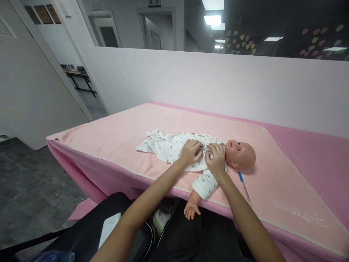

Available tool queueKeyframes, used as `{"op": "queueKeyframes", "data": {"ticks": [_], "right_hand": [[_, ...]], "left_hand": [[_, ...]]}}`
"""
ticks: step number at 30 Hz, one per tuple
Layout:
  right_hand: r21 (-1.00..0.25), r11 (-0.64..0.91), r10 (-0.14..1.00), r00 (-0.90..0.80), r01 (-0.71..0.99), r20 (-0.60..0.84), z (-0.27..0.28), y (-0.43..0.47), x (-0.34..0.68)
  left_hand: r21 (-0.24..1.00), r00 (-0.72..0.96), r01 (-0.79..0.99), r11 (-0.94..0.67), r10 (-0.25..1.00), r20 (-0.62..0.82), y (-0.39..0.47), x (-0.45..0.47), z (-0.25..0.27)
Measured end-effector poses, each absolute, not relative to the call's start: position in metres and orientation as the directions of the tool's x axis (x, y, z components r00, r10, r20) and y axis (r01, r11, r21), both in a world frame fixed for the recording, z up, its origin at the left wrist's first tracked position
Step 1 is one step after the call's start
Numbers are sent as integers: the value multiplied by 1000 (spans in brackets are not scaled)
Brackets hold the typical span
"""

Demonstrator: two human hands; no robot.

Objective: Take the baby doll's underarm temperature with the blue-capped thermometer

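looks down on a pink blanket (117, 134) under a doll (244, 156) on its back. pinches at outfit (167, 147) near the neck with left hand (191, 152) and right hand (217, 158), fingertips nearly together, seemingly to steady cloth; cannot tell exactly which part. has doll's arm (205, 183) just below, perhaps in the way, and blue-ended stick (244, 187) near the head.

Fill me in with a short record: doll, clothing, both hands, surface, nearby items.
Doll: lying, head toward the picture's right; one bare doll hand extends past the near edge
Outfit: white, small printed figures
Left hand: at the outfit's front, fingers bent; exact grip unclear
Right hand: also at the front, nearer the doll's head; exact grip unclear
Surface: pale pink blanket over darker pink cover
Nearby: slim blue-ended stick beside the head
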State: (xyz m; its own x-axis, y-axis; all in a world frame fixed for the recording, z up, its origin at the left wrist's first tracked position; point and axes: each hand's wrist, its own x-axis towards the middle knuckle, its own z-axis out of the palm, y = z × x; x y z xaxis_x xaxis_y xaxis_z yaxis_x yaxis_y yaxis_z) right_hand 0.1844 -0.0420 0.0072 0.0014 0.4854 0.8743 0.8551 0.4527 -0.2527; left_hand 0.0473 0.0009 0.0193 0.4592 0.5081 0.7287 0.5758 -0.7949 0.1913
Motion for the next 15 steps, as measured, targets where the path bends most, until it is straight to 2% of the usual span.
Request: {"op": "queueKeyframes", "data": {"ticks": [15], "right_hand": [[-220, 445, 471, -18, 868, 882, 6, -39, 185]], "left_hand": [[229, 425, 545, -807, 501, 754, 3, 49, 17]]}}
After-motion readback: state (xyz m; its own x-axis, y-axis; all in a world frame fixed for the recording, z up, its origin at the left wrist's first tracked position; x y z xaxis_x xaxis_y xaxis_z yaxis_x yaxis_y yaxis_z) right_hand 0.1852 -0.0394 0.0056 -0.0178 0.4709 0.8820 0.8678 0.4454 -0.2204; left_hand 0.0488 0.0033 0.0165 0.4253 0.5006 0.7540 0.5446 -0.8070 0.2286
